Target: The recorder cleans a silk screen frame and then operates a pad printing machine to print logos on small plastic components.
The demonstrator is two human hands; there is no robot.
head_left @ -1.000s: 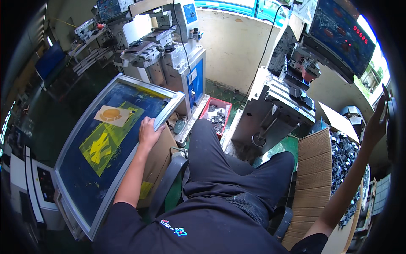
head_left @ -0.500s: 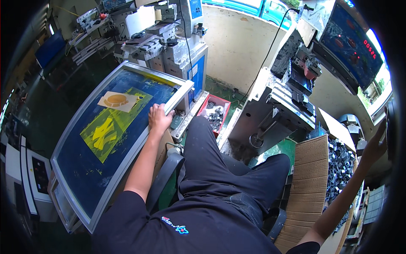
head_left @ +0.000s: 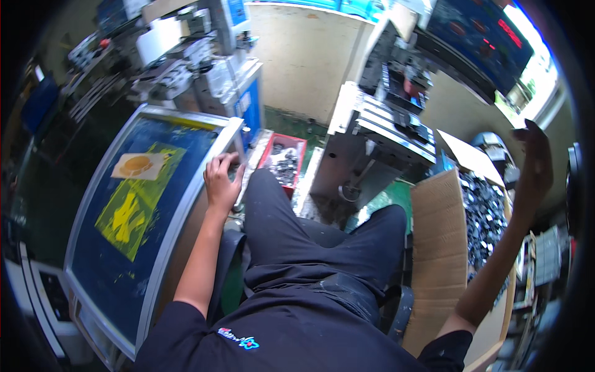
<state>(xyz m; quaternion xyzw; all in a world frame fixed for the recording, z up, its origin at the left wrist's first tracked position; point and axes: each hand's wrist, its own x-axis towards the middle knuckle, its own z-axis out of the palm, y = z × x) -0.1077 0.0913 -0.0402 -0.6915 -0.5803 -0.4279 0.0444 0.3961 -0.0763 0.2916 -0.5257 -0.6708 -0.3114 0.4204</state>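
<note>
My left hand [head_left: 222,183] is at the right edge of a large metal-framed printing screen [head_left: 162,263], its thumb apart from its bent fingers. Nothing shows in its grasp, and whether the fingertips touch the frame I cannot tell. On the screen's dark blue mesh are a yellow-green patch [head_left: 127,220] and a pale sheet with an orange oval [head_left: 137,165]. My right hand [head_left: 534,155] is raised in the air at the far right, slightly blurred, fingers loosely bent and apart, no object visible in it. Below its forearm stands a cardboard box [head_left: 439,248] full of small black parts [head_left: 482,214].
Ahead is a grey machine [head_left: 338,152] under a control panel [head_left: 477,40] with red digits. A red bin [head_left: 302,152] of small parts is on the floor near my left knee. Another machine with a blue side [head_left: 246,102] stands beyond the screen. A dark round object [head_left: 573,186] borders the right rim.
My view has shifted, moving the scene leftward. My left hand has loosened from the screen frame. My right hand has come up and inward from the far right rim.
</note>
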